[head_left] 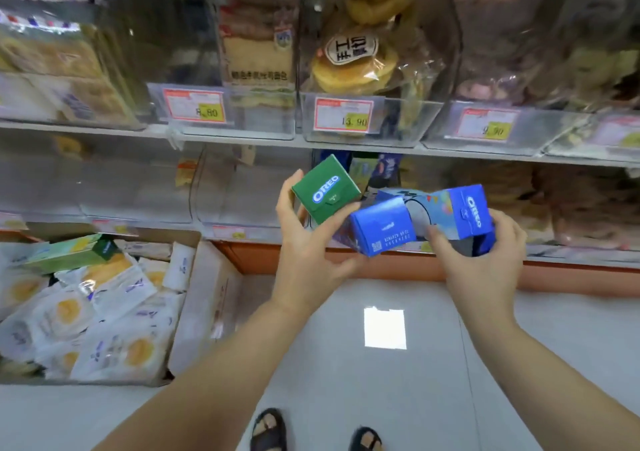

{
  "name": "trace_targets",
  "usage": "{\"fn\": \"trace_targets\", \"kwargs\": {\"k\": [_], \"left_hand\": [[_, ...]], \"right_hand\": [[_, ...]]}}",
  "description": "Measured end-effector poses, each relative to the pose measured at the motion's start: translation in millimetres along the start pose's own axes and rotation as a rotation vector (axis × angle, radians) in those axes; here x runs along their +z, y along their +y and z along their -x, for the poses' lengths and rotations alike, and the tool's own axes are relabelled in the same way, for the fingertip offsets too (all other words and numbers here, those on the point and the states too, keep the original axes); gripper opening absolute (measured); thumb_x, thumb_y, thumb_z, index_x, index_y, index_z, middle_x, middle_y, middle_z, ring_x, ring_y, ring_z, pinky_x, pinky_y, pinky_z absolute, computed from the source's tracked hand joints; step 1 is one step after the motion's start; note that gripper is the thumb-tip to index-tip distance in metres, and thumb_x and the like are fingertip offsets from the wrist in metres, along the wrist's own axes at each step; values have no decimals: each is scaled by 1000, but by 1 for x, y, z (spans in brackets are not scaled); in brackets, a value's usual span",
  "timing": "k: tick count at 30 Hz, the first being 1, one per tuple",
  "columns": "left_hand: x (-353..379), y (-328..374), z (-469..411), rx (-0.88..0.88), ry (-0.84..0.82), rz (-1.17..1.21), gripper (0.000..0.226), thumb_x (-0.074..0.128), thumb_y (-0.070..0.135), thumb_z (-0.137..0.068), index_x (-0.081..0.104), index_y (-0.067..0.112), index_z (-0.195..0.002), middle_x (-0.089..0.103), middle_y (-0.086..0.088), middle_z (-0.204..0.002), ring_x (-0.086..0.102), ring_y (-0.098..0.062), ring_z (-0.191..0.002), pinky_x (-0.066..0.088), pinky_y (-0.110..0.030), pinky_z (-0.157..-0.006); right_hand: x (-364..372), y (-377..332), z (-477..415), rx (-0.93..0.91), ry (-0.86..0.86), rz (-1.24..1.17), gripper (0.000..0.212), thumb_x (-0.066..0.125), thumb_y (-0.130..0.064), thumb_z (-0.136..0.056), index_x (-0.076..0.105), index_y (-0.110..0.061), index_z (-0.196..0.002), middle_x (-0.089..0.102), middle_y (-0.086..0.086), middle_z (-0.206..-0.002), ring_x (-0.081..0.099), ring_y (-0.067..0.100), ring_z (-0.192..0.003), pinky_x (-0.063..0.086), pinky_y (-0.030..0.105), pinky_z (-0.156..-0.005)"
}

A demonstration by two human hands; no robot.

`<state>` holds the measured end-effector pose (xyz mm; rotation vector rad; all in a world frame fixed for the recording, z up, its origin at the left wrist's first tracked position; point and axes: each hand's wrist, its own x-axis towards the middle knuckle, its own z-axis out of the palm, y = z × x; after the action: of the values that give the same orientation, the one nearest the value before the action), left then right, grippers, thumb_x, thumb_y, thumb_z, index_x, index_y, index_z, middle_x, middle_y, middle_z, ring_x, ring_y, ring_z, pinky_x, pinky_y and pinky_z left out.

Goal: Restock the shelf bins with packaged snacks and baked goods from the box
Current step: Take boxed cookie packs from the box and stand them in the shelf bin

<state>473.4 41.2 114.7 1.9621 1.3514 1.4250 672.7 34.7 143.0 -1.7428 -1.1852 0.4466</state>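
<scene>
My left hand grips a green Oreo box, thumb on its lower right edge and fingers at its left side. A blue Oreo box tilts between both hands. My right hand holds another blue Oreo box from below. All three boxes hang in front of the lower shelf's clear bins. The cardboard box on the floor at left holds several white wrapped cakes and a green carton.
The upper shelf carries clear bins of bread and round cakes with red price tags. The bins at lower left look nearly bare; packaged goods fill those at lower right. My sandalled feet stand on grey floor.
</scene>
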Motion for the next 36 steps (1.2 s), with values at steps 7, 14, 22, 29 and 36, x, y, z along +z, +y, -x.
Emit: {"fn": "trace_targets", "kwargs": {"k": [7,14,22,29,36], "left_hand": [[59,-40,0,-64,247,-59,50,77,22,-68,59,20,-115,14,-22,-139,31,-37,-135,22,-17,-113],[92,-36,20,-130,315,-58,56,80,29,-64,57,25,-115,16,-15,-137,33,-36,-130,23,-18,-112],[96,-38,38,-373,313,43,58,85,20,-63,61,27,-115,17,-5,-140,33,-5,-132,28,-10,-107],[95,-47,-5,-642,483,146,61,83,40,-65,63,24,-120,12,-12,-147,27,-19,-139,32,-38,-114],[103,-50,-29,-677,463,203,55,83,19,-73,60,15,-124,5,-9,-149,27,-9,-134,29,-2,-100]], "right_hand": [[44,56,-20,-44,72,-92,47,79,-25,-67,51,-24,-105,46,11,-118,42,6,-102,33,2,-83],[56,82,-29,-82,39,-121,54,75,-39,-61,52,-24,-107,43,8,-118,43,-7,-103,39,12,-89],[54,76,-19,-89,-127,-38,51,71,-44,-61,57,-23,-104,44,6,-123,41,-2,-112,34,11,-93],[64,59,-47,-75,-47,-8,57,82,-31,-67,58,-8,-114,43,15,-128,35,-3,-109,26,-2,-88],[103,76,-54,75,-291,223,62,83,-41,-68,56,-18,-118,42,8,-129,36,22,-121,27,17,-86]]}}
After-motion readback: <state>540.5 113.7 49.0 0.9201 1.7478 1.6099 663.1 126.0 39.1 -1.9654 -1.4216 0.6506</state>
